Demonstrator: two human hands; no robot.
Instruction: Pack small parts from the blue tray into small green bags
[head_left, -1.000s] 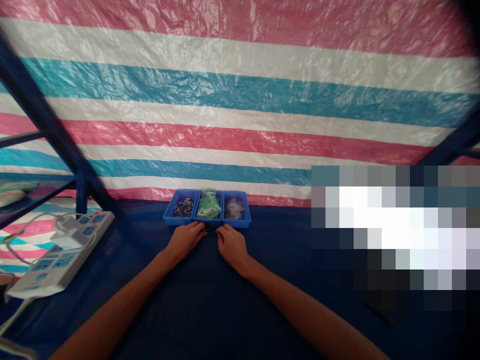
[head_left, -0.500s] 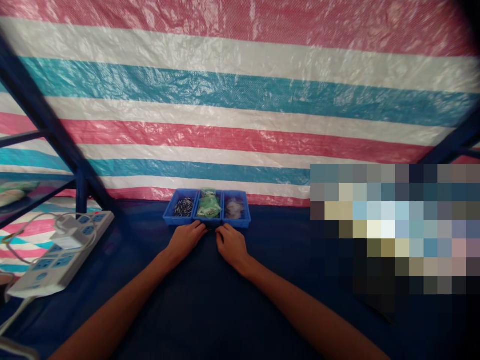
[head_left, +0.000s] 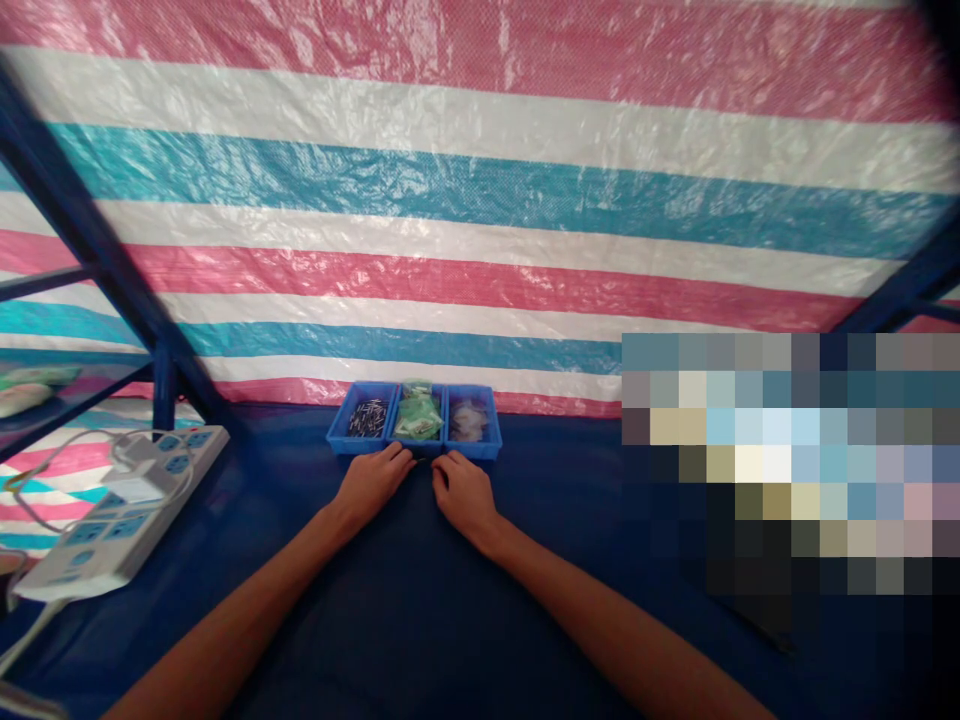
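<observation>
Blue plastic parts trays (head_left: 413, 438), three of them butted side by side, sit at the far edge of the counter (head_left: 480, 610), about mid-way along it, against the striped tarpaulin (head_left: 480, 200). Left tray holds a loose pile of small dark-and-silver pins (head_left: 367, 417); middle one holds green-tinted plastic bags (head_left: 418, 417), heaped above its rim; right one holds clear plastic bags (head_left: 469, 420), contents hard to make out.

Person's left hand (head_left: 371, 485) and right hand (head_left: 464, 493) both rest palm-down at the front of the trays, close to the middle tray's front wall, with a small gap between them. Fingers (head_left: 403, 458) on both hands curl loosely inward, tips almost meeting, neither wide open nor clearly gripping. Something tiny could be between the fingertips, but it's too small to tell.

Compared with the earlier head views, hands and trays sit about where they were; only the camera has tipped slightly.

White power strip (head_left: 124, 510) lies at the counter's left edge, with a white cable (head_left: 67, 465) looping off it. Blue metal frame (head_left: 90, 235) crosses the left side. Pixelated patch (head_left: 787, 460) hides the right part of the view, so whatever is there can't be read. Tray bottoms are partly hidden by their contents.
</observation>
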